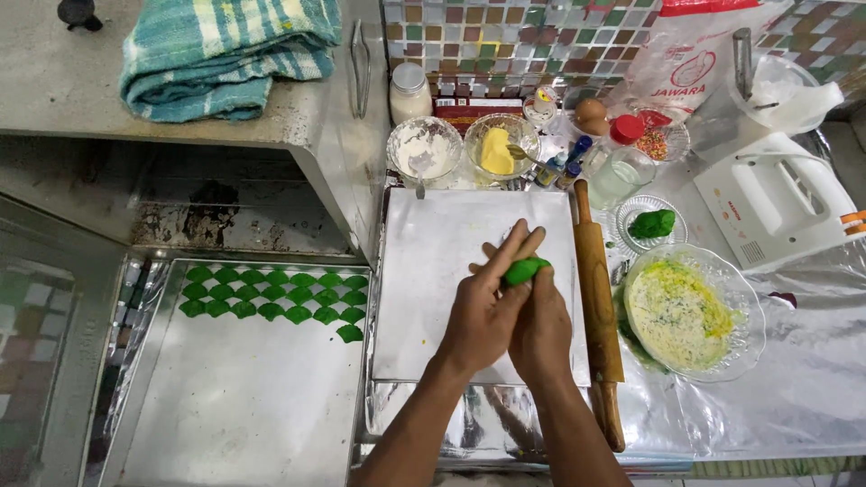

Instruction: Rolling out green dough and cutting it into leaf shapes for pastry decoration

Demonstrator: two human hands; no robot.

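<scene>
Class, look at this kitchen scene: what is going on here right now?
A person presses a small lump of green dough between the left hand and right hand, above a flat white work board. A wooden rolling pin lies beside the board. To the left, a metal baking tray holds rows of small green dough pieces. A glass bowl of pale batter stands on the right.

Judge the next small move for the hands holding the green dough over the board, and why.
Probably keep pressing the green dough lump between the left hand and right hand to shape it: it is still thicker than the small green pieces lined up on the tray.
</scene>
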